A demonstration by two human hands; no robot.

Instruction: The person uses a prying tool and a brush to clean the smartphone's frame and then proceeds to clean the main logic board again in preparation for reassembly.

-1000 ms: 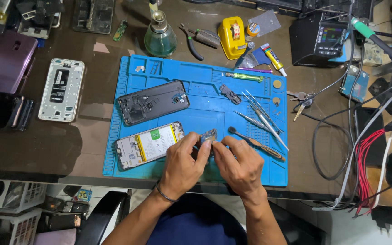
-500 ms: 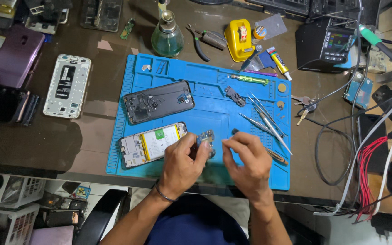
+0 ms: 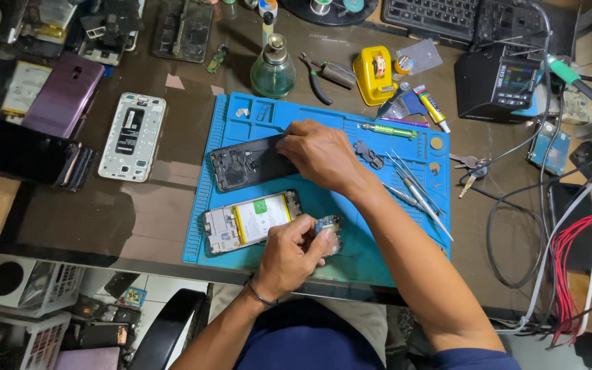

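Far left: a purple phone (image 3: 63, 96) lies near the table's edge, with a white phone frame (image 3: 132, 136) just to its right on the dark table (image 3: 159, 199).
Mat: a blue work mat (image 3: 351, 257) covers the middle of the table.
Opened phone: an opened phone (image 3: 249, 220) lies on the mat's lower left part, its insides facing up.
Left hand: the left hand (image 3: 290, 255) is curled, fingertips pinching a small circuit board (image 3: 329, 231) just right of the opened phone.
Dark back cover: a dark back cover (image 3: 248, 163) lies on the mat above the opened phone.
Right hand: the right hand (image 3: 321, 155) rests palm down on the cover's right end, fingers bent over it; whether it grips cannot be told.
Tools: tweezers (image 3: 416, 188) lie fanned on the mat's right side.
Far right: a black station (image 3: 498, 82) stands beyond the mat.
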